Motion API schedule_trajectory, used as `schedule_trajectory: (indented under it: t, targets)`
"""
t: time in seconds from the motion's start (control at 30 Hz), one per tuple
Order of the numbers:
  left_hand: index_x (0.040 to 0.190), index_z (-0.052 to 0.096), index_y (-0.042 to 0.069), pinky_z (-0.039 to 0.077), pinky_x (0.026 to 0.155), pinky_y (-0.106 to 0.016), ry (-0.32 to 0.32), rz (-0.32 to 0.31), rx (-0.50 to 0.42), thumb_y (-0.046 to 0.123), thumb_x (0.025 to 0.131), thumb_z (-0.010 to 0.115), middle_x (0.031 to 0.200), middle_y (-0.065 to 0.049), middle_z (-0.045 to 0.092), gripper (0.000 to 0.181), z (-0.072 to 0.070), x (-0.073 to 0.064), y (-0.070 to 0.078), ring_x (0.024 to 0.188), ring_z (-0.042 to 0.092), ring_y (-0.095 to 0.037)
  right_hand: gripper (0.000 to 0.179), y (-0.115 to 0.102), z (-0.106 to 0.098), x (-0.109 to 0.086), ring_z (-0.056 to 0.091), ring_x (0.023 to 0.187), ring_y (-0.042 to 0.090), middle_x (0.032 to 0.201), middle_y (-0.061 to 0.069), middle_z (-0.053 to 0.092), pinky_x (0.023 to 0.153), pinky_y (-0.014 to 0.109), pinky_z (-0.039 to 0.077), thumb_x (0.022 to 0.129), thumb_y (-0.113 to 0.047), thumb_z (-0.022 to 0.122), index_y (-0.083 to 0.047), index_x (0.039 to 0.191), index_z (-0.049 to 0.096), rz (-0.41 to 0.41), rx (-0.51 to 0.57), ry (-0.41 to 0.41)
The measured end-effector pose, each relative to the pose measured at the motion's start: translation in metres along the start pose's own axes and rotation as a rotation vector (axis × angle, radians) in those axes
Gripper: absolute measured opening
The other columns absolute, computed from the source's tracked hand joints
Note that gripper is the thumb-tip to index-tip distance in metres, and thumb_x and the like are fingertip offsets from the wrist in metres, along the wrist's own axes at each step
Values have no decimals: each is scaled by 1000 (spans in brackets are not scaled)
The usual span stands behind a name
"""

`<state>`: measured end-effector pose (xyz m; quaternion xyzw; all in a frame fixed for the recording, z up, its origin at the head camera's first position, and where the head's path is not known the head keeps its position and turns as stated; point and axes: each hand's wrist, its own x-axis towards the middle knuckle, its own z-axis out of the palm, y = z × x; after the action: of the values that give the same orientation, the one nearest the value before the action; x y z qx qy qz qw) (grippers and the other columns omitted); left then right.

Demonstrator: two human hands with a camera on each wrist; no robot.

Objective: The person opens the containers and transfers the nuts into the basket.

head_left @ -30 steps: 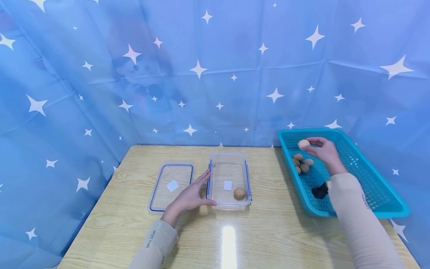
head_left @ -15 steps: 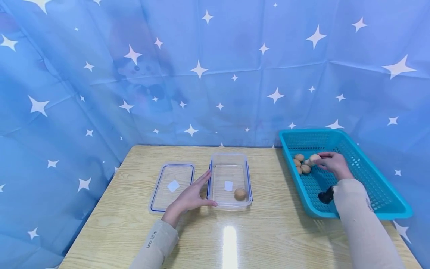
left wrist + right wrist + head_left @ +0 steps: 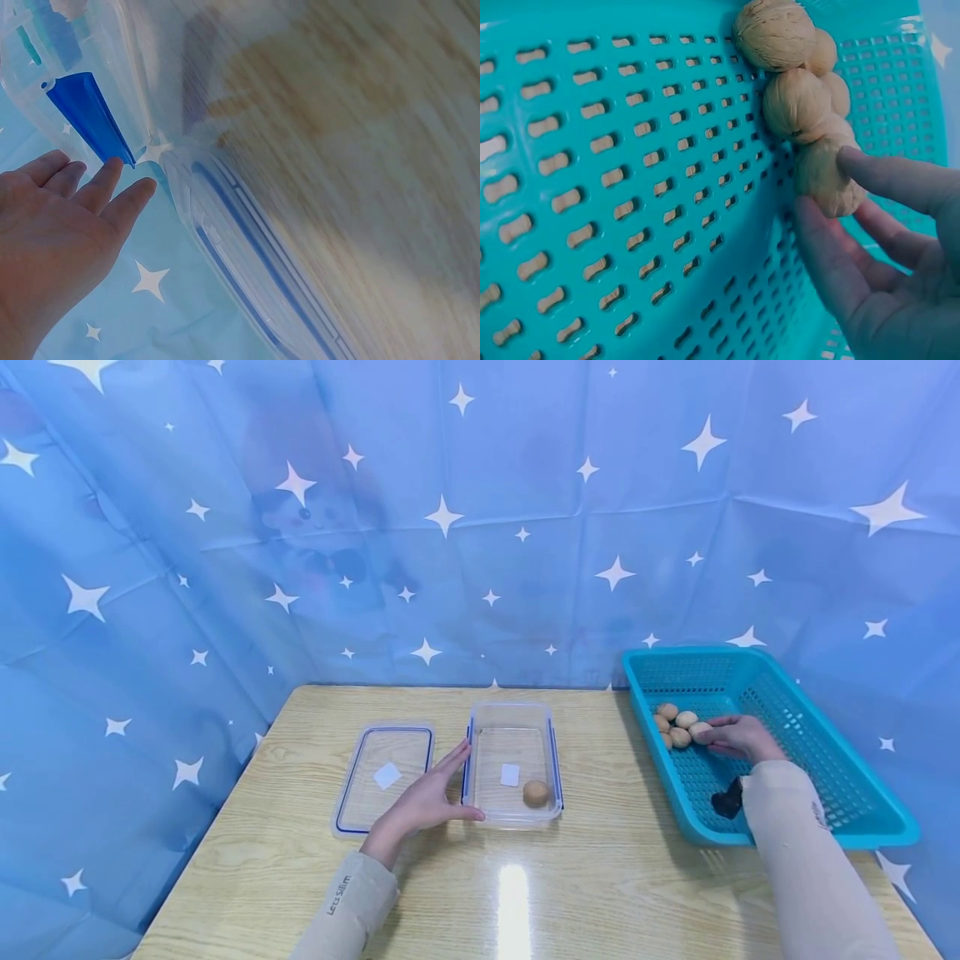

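Observation:
My right hand (image 3: 742,739) is low inside the teal basket (image 3: 832,756). Its thumb and fingers pinch a walnut (image 3: 829,176), which sits against a cluster of several other walnuts (image 3: 796,101) near the basket's left wall. At the left side of a clear plastic container (image 3: 517,739), my left hand (image 3: 427,793) rests with fingers extended and the thumb by the near corner. In the left wrist view, those fingertips lie next to a blue side latch (image 3: 91,116). One walnut (image 3: 536,793) lies in the container's near right corner, beside a white square label (image 3: 510,774).
The container's clear lid (image 3: 375,810), with a blue seal and white label, lies flat to the left. A black wrist device (image 3: 727,798) sits at my right cuff. Behind the wooden table (image 3: 585,877) hangs a blue curtain (image 3: 525,568) with white stars.
My right hand, holding the walnut, has come down from above the far part of the basket to beside the other walnuts. My left hand has stayed at the container.

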<state>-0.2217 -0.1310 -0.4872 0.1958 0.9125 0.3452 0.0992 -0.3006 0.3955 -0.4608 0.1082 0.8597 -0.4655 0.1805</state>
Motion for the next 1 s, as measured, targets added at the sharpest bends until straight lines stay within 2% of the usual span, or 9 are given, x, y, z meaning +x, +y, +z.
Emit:
schedule_trajectory:
  t: [0.23,0.3,0.37,0.43,0.5,0.6,0.67,0.87,1.0]
  targets:
    - [160,20,17,31,119,-59,1,7,-1,52,74,83,169,-2,13,112,0,0,-2,152,23,-37,73,-1,0,-1,60,87,-4,152,37,29,101,40,56,100,-26,59,14,151,24,24,23,-2]
    - [160,20,18,30,120,-59,1,6,-1,53,74,82,169,-2,13,112,0,0,-2,152,23,-36,73,-1,-1,0,60,85,-4,150,36,33,100,40,57,100,-25,58,14,151,24,32,32,12]
    - [160,20,18,31,119,-60,1,6,-6,53,74,82,169,-2,13,112,0,0,-2,152,23,-37,71,-1,-2,0,60,80,-5,132,28,54,96,38,59,100,-23,57,13,151,24,47,55,39]
    - [160,20,18,31,119,-60,1,6,-8,52,74,82,169,-2,13,112,0,0,-2,152,23,-37,70,-2,-3,-1,58,78,-6,127,23,58,95,38,59,100,-23,57,12,151,25,52,60,70]
    - [161,20,18,30,120,-59,0,3,-9,52,74,82,169,-1,13,112,0,0,-2,152,23,-37,67,-3,-4,-1,59,75,-7,110,6,63,94,36,60,102,-23,55,11,152,26,57,95,99]
    - [160,20,18,30,120,-59,0,1,-10,52,75,83,169,1,13,111,0,-1,-1,153,22,-36,65,-4,-4,-3,59,75,-10,110,1,59,96,35,59,103,-25,51,9,153,26,44,126,126]
    - [160,20,18,30,120,-59,-1,1,-11,51,75,83,169,1,13,111,0,-1,0,153,22,-36,63,-7,-4,-5,60,75,-12,100,-12,54,96,33,59,104,-24,49,9,153,25,23,164,131]
    - [160,21,17,30,120,-59,-1,4,-11,51,75,83,169,-1,13,111,0,-1,0,153,22,-36,56,-16,-5,-9,61,78,-12,83,-29,56,90,27,60,104,-27,51,1,150,36,-42,236,153]
    - [160,21,17,29,120,-59,1,-1,-11,50,75,83,169,-1,13,111,0,-1,0,153,22,-35,53,-24,-5,-11,59,81,-15,93,-27,54,87,21,60,104,-29,51,-4,148,37,-97,241,149]
